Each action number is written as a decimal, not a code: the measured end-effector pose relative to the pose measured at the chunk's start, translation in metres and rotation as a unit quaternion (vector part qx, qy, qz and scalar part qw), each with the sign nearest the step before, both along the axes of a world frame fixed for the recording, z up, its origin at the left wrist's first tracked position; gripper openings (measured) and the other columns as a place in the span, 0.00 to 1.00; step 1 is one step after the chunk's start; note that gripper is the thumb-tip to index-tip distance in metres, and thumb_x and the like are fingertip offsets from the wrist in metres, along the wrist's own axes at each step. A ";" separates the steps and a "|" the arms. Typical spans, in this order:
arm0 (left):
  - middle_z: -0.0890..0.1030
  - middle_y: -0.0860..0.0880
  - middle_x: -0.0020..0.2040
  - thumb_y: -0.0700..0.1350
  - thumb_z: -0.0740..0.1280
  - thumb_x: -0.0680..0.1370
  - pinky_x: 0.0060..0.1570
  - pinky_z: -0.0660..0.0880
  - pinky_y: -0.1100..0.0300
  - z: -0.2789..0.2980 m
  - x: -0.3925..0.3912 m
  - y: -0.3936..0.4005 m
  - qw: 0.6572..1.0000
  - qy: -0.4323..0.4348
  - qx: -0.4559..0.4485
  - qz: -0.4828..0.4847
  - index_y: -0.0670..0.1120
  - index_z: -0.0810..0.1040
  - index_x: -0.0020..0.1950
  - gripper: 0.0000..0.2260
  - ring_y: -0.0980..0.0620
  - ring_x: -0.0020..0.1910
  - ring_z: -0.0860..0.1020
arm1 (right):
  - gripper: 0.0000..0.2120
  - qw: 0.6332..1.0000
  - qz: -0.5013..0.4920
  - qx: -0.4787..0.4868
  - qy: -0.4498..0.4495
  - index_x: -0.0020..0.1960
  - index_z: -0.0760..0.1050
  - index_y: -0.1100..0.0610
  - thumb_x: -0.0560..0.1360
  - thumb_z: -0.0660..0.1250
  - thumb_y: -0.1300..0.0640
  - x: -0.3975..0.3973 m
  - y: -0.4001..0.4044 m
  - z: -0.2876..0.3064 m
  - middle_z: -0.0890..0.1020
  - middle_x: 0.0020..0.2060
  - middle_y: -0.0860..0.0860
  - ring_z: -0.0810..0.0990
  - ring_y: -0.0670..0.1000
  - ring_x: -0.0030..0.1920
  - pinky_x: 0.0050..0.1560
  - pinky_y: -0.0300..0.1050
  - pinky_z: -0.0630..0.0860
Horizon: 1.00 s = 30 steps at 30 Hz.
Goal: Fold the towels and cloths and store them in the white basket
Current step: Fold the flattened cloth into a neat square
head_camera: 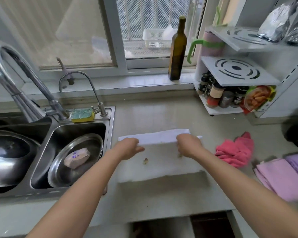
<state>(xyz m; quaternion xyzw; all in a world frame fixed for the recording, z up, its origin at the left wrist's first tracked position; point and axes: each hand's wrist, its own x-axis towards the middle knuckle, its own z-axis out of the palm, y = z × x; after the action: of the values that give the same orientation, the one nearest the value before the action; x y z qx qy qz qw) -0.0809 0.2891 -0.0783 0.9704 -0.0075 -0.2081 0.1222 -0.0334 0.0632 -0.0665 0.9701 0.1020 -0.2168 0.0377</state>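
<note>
- Both of my hands are on the white towel, which lies flat on the desk right in front of me, just beside the sink.
- My left hand pinches the folded far edge near its left corner; my right hand pinches the same edge near the right corner, fingers curled into the cloth.
- To do this fold well, I reckon both corners should travel level and together, landing square on the near edge, then a flat palm smoothing out the crease.
- Risk as I see it: one hand leading gives a skewed fold.
- The towel looks thin and limp, pale, with a couple of small brownish marks near its middle; the lifted strip shows a whiter face.
- A crumpled pink cloth sits to my right, not yet folded, and a purple cloth lies flat beyond it.
- A white basket shows behind the window; I cannot tell whether that is the one meant.
</note>
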 end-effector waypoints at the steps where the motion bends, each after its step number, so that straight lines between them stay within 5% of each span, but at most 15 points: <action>1: 0.79 0.44 0.49 0.56 0.59 0.80 0.41 0.67 0.56 -0.002 0.009 0.004 1.000 -0.011 -0.003 0.000 0.44 0.72 0.47 0.15 0.43 0.48 0.75 | 0.10 0.999 0.006 0.006 -0.033 0.57 0.73 0.57 0.76 0.61 0.61 0.006 0.004 -0.001 0.78 0.58 0.55 0.75 0.57 0.60 0.52 0.44 0.68; 9: 0.77 0.41 0.56 0.51 0.54 0.83 0.46 0.70 0.52 -0.043 0.070 0.022 0.998 -0.049 0.032 -0.006 0.43 0.73 0.56 0.13 0.40 0.54 0.75 | 0.14 0.998 0.004 0.011 -0.068 0.62 0.69 0.58 0.78 0.54 0.56 0.061 0.034 -0.046 0.75 0.61 0.56 0.72 0.58 0.62 0.62 0.50 0.64; 14: 0.76 0.42 0.59 0.45 0.52 0.83 0.49 0.71 0.51 -0.082 0.077 0.028 0.999 0.001 0.043 -0.003 0.45 0.68 0.61 0.10 0.41 0.57 0.75 | 0.16 0.996 0.053 -0.043 -0.055 0.66 0.65 0.57 0.79 0.52 0.58 0.077 0.039 -0.088 0.73 0.63 0.55 0.68 0.55 0.66 0.72 0.58 0.47; 18: 0.76 0.40 0.59 0.44 0.52 0.82 0.52 0.71 0.51 -0.086 0.088 0.034 0.999 0.038 -0.006 0.012 0.45 0.67 0.59 0.08 0.40 0.55 0.75 | 0.14 0.996 0.060 -0.019 -0.069 0.61 0.69 0.57 0.78 0.53 0.61 0.085 0.036 -0.097 0.75 0.61 0.56 0.71 0.57 0.63 0.68 0.51 0.58; 21: 0.73 0.39 0.64 0.47 0.50 0.83 0.57 0.68 0.51 -0.077 0.095 0.033 0.998 0.064 -0.012 0.022 0.45 0.65 0.67 0.15 0.39 0.61 0.73 | 0.11 0.997 0.043 0.014 -0.067 0.56 0.71 0.59 0.77 0.54 0.62 0.091 0.036 -0.096 0.77 0.57 0.58 0.73 0.58 0.60 0.61 0.49 0.64; 30: 0.77 0.41 0.58 0.44 0.55 0.80 0.45 0.68 0.55 -0.083 0.103 0.022 0.996 0.040 0.078 0.020 0.44 0.69 0.59 0.10 0.41 0.56 0.76 | 0.06 0.996 0.054 0.047 -0.049 0.49 0.70 0.55 0.76 0.55 0.58 0.106 0.029 -0.100 0.79 0.54 0.56 0.75 0.58 0.56 0.59 0.47 0.64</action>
<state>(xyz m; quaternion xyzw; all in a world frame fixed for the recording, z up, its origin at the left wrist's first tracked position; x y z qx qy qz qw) 0.0226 0.3110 -0.1612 0.9678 0.0330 -0.2443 0.0503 0.0725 0.0918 -0.1667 0.9734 0.1626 -0.1615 0.0083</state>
